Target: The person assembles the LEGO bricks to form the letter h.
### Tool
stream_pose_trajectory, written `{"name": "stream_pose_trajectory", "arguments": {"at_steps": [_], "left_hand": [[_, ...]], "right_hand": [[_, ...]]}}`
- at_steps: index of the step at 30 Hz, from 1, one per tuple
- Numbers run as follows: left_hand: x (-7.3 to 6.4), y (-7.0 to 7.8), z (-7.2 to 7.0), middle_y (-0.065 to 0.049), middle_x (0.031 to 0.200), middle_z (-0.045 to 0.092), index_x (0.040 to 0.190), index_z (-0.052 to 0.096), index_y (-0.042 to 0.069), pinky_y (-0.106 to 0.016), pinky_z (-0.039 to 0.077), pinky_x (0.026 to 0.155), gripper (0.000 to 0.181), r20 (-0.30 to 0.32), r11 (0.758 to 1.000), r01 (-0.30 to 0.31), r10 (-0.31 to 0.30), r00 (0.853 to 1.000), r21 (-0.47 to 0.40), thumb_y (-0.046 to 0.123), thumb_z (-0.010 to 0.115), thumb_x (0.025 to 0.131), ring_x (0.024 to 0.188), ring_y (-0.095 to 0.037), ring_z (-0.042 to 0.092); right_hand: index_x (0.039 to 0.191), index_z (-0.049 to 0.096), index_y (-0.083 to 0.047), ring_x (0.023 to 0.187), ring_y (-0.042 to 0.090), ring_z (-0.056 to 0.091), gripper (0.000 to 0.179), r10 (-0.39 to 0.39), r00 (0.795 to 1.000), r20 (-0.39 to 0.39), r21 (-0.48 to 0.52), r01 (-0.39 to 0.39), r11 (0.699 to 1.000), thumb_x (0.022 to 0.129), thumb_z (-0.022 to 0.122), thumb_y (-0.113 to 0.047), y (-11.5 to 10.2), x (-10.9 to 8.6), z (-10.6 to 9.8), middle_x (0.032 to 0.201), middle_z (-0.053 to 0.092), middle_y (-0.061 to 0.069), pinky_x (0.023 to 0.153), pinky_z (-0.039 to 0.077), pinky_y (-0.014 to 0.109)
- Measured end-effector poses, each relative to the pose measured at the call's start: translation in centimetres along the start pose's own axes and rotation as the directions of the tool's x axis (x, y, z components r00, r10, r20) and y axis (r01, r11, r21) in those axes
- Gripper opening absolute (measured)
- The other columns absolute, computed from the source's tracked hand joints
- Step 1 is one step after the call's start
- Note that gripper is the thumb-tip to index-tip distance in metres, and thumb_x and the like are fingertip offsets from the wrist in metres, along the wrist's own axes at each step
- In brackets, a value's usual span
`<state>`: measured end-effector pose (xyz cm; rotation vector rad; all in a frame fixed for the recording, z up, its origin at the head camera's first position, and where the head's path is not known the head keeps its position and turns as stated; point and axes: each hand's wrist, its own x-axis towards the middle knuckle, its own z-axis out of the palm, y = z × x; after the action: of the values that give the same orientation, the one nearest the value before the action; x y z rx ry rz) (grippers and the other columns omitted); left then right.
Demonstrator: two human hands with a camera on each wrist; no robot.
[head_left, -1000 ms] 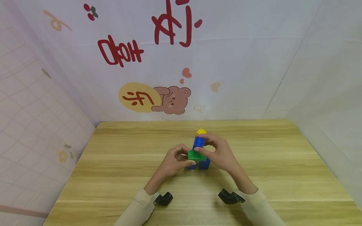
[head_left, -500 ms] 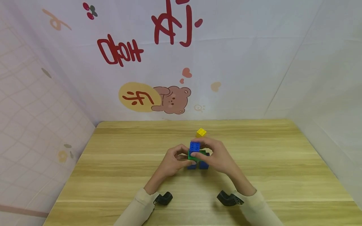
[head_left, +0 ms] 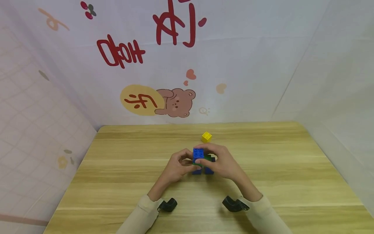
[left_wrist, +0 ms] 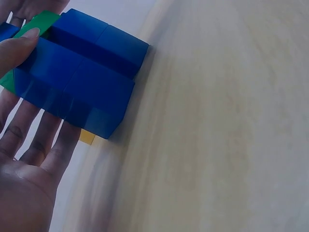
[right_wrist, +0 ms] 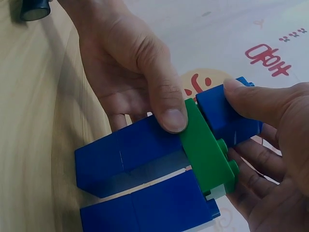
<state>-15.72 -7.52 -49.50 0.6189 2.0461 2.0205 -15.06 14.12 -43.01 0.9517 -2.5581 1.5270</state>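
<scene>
Two upright columns of stacked blue bricks (right_wrist: 125, 150) stand side by side on the table, with a green brick (right_wrist: 207, 150) bridging their tops. My left hand (head_left: 176, 165) grips this build from the left; in the right wrist view its thumb lies over the seam between one blue column and the green brick. Between thumb and fingers my right hand (head_left: 220, 161) pinches a smaller blue brick (head_left: 198, 154). That brick sits at the left end of the green one, whose studs show bare beside it. In the head view the hands hide much of the build.
Behind the hands, a single yellow brick (head_left: 206, 136) lies on the wooden table (head_left: 131, 188). A white printed cloth (head_left: 248, 65) rises along the back edge and both sides. Black wrist devices (head_left: 169, 205) sit at the sleeves.
My right hand has brought the small blue brick leftward and down onto the left end of the green brick. The left hand has kept its grip. The yellow brick now shows fully.
</scene>
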Motion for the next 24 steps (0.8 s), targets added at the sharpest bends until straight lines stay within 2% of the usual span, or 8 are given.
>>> {"name": "stream_pose_trajectory", "arguments": {"at_steps": [9,18,24], "left_hand": [[-0.3,0.1,-0.2,-0.010,0.108,0.066,0.106,0.065,0.003,-0.032,0.059,0.099,0.027,0.004,1.000,0.003,-0.004,1.000,0.011,0.003,0.082,0.085,0.107,-0.021,0.067],[-0.4,-0.1,-0.5,-0.008,0.107,0.067,0.106,0.065,0.004,-0.033,0.059,0.099,0.027,-0.007,1.000,0.001,-0.001,1.000,0.017,0.004,0.083,0.085,0.107,-0.019,0.068],[-0.5,-0.2,-0.3,-0.007,0.107,0.066,0.106,0.064,0.004,-0.034,0.059,0.100,0.027,0.006,1.000,-0.003,0.003,1.000,0.010,0.005,0.082,0.086,0.107,-0.018,0.068]], "right_hand": [[0.128,0.069,-0.016,0.102,0.020,0.072,0.038,0.011,1.000,0.002,0.004,-0.011,1.000,0.092,0.078,-0.021,-0.2,0.1,0.2,0.117,0.074,0.002,0.097,0.061,0.042],[0.126,0.069,-0.015,0.097,0.021,0.073,0.036,-0.041,0.999,-0.014,-0.012,0.041,0.999,0.092,0.078,-0.020,-0.2,0.2,0.8,0.114,0.073,0.002,0.092,0.063,0.039],[0.124,0.070,-0.014,0.093,0.019,0.074,0.034,-0.098,0.994,-0.041,-0.011,0.098,0.995,0.092,0.078,-0.016,0.5,-0.1,1.1,0.109,0.072,0.002,0.087,0.064,0.036]]}}
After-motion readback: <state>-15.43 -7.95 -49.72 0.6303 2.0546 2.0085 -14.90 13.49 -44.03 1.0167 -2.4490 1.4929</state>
